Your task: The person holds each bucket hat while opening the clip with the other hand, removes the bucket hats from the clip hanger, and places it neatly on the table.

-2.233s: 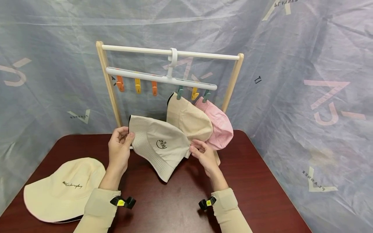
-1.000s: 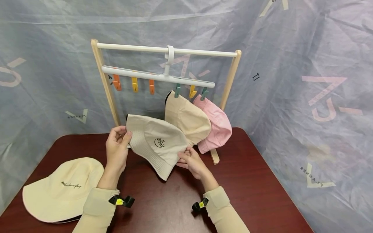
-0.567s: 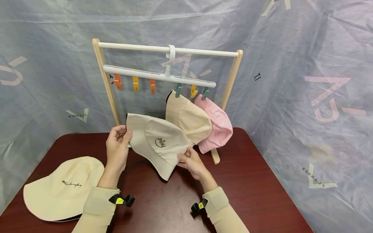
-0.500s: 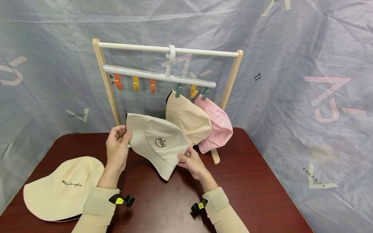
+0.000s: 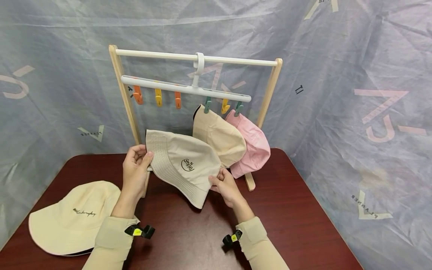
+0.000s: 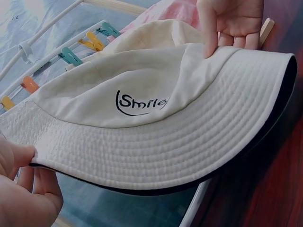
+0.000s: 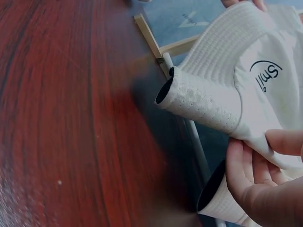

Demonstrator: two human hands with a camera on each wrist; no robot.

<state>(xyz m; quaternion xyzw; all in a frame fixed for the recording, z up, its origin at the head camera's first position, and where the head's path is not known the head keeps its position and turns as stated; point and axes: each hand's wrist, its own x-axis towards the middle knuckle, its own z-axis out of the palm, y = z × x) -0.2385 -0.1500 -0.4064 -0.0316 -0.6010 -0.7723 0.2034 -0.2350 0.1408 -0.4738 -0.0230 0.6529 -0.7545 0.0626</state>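
Note:
A pale grey-white bucket hat (image 5: 183,159) with "smile" lettering and a dark lining is held up above the table, tilted, its brim toward the left. My left hand (image 5: 135,168) pinches the brim's edge between thumb and fingers. At the crown's right side, my right hand (image 5: 228,187) grips the fabric, thumb in front and fingers behind, as the right wrist view shows. Behind it a cream hat (image 5: 219,137) hangs from a green clip (image 5: 207,105), and a pink hat (image 5: 251,146) hangs from another green clip (image 5: 238,108).
A wooden-ended rack (image 5: 123,93) carries a white clip hanger (image 5: 162,85). Orange clips (image 5: 137,95) and a yellow clip (image 5: 158,98) hang at its left with nothing in them. Another cream hat (image 5: 72,221) lies on the dark red table (image 5: 189,240) at the left.
My right hand has shifted down and left along the crown from the earliest frame. Lately the hat has turned slightly, its lower brim tip moving right, while both hands keep hold.

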